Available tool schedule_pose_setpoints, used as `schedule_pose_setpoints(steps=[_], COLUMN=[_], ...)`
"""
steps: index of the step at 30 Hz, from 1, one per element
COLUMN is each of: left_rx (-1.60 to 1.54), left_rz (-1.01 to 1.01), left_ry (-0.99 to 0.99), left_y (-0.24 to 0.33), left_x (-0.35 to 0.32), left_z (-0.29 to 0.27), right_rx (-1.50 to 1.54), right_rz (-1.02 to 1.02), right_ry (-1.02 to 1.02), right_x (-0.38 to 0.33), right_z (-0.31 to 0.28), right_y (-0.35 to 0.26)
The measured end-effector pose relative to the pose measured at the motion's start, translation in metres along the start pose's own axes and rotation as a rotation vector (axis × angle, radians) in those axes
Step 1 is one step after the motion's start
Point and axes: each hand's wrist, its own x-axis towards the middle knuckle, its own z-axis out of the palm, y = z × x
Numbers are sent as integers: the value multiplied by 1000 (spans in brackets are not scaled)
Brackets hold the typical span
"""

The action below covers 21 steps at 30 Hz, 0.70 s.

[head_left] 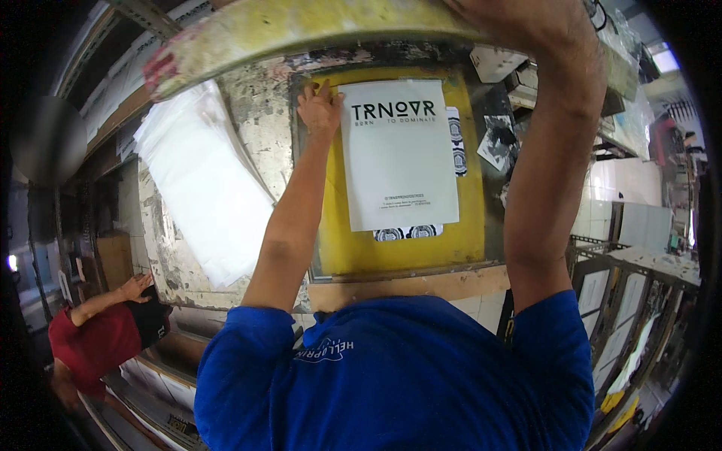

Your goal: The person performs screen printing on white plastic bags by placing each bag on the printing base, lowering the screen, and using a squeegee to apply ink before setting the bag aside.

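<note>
A white sheet or flat bag with black print (398, 165) lies on a yellow board (466, 248) in front of me. Beneath it, black-and-white printed pieces (456, 143) stick out at the right and lower edges. My left hand (320, 110) rests by the sheet's upper left corner, fingers spread, on the yellow board. High at the right, my right hand (519, 19) is against a long raised frame (316, 34) with yellow and red stains. The picture's upper edge cuts off its fingers, so its grip is hidden.
A stack of blank white sheets or bags (207, 180) lies left on the paint-worn table (165, 233). A person in a red shirt (94, 338) stands at the lower left. Metal racks (624, 301) stand at the right, and a black-stained paper (498, 141) lies beside the board.
</note>
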Motion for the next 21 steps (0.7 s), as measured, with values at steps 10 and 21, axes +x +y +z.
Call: schedule_pose_setpoints(steps=[10, 21], left_rx=[-294, -545], left_rz=[2, -181], left_ry=[-30, 332], left_y=[21, -87], left_x=[10, -44], left_z=[-4, -181], right_rx=[27, -282], right_rz=[-78, -102], right_ry=[20, 200], right_x=[16, 18], right_z=[-1, 15], right_y=[10, 15])
